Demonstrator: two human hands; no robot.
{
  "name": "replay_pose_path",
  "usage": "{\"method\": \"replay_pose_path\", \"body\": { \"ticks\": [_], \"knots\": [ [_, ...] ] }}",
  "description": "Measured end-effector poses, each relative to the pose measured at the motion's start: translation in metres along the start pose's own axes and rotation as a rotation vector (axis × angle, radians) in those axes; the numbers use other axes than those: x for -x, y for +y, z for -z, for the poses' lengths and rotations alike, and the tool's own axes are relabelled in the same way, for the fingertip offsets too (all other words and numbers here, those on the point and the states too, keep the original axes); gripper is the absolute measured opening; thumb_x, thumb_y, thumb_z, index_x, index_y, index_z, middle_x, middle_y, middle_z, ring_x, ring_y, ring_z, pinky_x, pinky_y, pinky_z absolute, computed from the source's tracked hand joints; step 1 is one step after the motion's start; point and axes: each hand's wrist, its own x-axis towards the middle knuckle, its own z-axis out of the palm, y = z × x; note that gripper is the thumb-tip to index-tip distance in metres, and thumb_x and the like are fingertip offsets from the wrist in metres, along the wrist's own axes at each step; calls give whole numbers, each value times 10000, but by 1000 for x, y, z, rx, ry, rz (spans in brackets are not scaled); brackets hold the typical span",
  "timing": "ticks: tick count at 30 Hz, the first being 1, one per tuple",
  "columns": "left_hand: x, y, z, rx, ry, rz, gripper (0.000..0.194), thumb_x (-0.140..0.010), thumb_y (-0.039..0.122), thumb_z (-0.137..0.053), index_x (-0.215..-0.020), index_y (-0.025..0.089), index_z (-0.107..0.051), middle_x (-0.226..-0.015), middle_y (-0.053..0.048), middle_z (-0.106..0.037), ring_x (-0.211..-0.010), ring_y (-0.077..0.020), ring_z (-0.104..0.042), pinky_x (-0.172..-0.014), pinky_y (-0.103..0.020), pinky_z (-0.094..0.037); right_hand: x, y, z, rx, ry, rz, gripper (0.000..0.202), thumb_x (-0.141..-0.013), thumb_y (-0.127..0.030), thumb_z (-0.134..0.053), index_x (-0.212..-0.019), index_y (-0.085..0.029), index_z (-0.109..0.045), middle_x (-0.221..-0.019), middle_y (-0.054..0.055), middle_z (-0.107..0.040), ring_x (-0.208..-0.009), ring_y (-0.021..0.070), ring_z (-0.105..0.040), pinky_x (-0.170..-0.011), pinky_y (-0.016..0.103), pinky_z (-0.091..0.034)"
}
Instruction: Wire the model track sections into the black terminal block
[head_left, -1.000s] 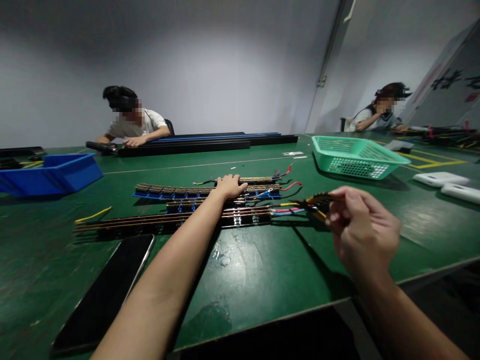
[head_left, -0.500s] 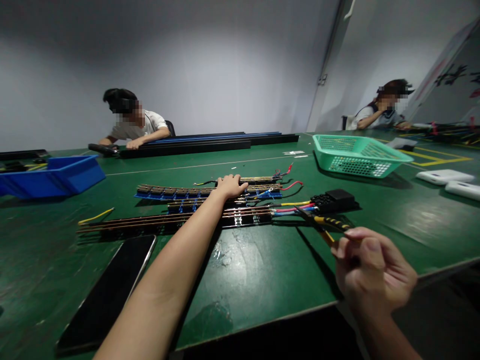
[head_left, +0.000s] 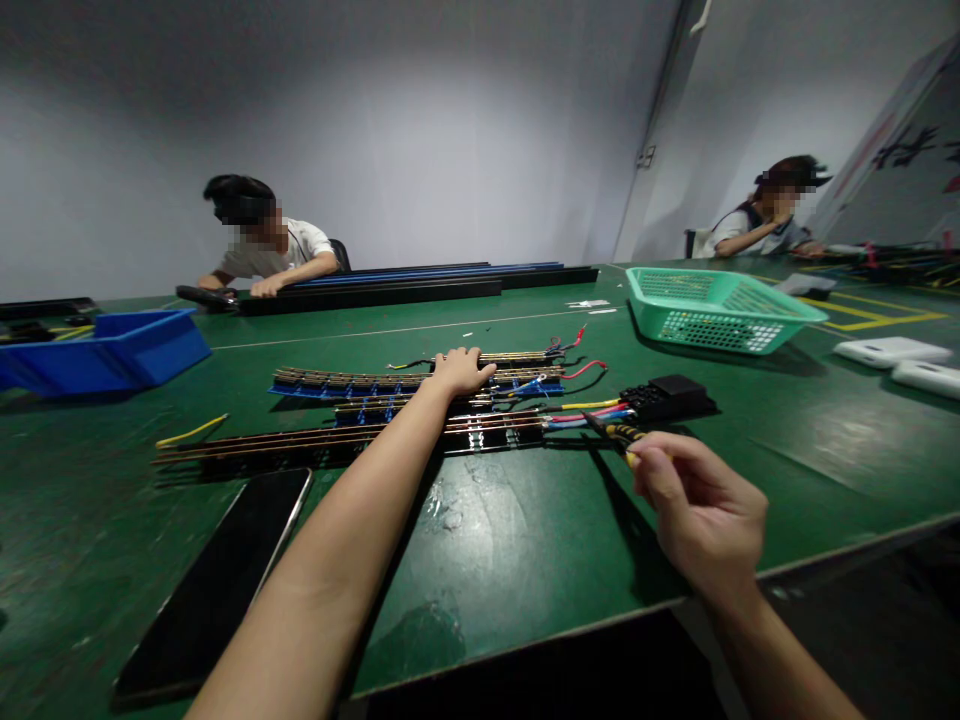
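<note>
Resting on the strips [head_left: 495, 432], the left hand [head_left: 461, 375] lies loose, fingers spread; rightward I see coloured wires [head_left: 589, 417], pliers [head_left: 621, 433] near them, clenched in the right hand's grip [head_left: 697, 510], nearer than the black plug [head_left: 671, 398].

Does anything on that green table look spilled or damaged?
Possibly: the green table has a dark, irregular patch near its front edge and rough, shiny marks this side of the nearest wired strip. They break up the smoother surface around them; whether wet or worn, I can't tell.
</note>
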Motion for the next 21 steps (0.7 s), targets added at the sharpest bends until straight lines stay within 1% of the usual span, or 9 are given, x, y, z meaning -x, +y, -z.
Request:
{"method": "replay_pose_path", "body": {
  "ticks": [2,5,8,10,14,16,18,19,21],
  "knots": [
    [0,0,0,-1,2,-5,624,-946,632,-293,-1370,217,-487,-1388,-156,-541,-1280,-328,-476,-1043,-502,-330,-4,-4,-2,124,-207,141,48,-868,-221,-647,-857,-238,-690,-569,-37,-565,-416,94,-452,-412,222,-354],
    [1,0,0,-5,12,-12,614,-949,621,-301,-1356,206,-503,-1375,-166,-549,-1266,-328,-490,-1038,-509,-338,-5,-8,-14,291,-496,439,103,-902,-209,-613,-822,-207,-678,-547,-32,-596,-408,84,-477,-444,221,-349],
    [1,0,0,-8,26,-20,613,-950,617,-307,-1346,197,-514,-1362,-172,-557,-1256,-333,-500,-1032,-511,-346,-2,-7,-30,449,-765,710,341,-962,-243,-525,-639,-191,-622,-495,-11,-597,-381,93,-471,-426,273,-251],
    [1,0,-1,-9,33,-20,615,-950,617,-307,-1342,194,-517,-1355,-174,-562,-1250,-334,-505,-1028,-508,-351,-2,-5,-38,490,-867,808,430,-988,-252,-471,-576,-188,-577,-473,-7,-583,-364,97,-451,-428,302,-207],
    [1,0,0,-4,18,-17,621,-953,615,-299,-1356,190,-506,-1374,-175,-547,-1266,-336,-490,-1032,-514,-345,-10,-3,-36,419,-841,790,366,-990,-234,-461,-637,-188,-544,-513,-25,-575,-408,89,-484,-451,284,-266],
    [1,1,1,0,7,-18,625,-954,613,-298,-1368,188,-495,-1390,-177,-533,-1279,-340,-477,-1039,-517,-333,-12,-2,-31,364,-778,742,249,-966,-215,-504,-718,-196,-529,-509,-53,-536,-408,82,-473,-443,265,-285],
    [2,1,2,7,-1,-17,628,-955,611,-297,-1378,186,-484,-1397,-179,-527,-1285,-345,-470,-1043,-520,-324,-9,-1,-26,313,-672,668,79,-928,-202,-565,-861,-201,-525,-499,-94,-477,-383,73,-431,-425,235,-295],
    [2,1,3,9,-5,-17,626,-956,610,-296,-1380,188,-480,-1400,-178,-524,-1287,-345,-467,-1044,-520,-322,-7,-1,-24,297,-609,616,87,-911,-199,-592,-954,-199,-517,-504,-110,-453,-376,70,-413,-422,217,-306],
    [2,1,3,9,-10,-15,616,-958,606,-295,-1378,195,-480,-1403,-173,-523,-1288,-340,-466,-1046,-517,-321,-4,-1,-23,285,-513,501,290,-891,-203,-620,-1141,-191,-473,-528,-125,-428,-377,68,-400,-425,190,-332]
  ]
}}
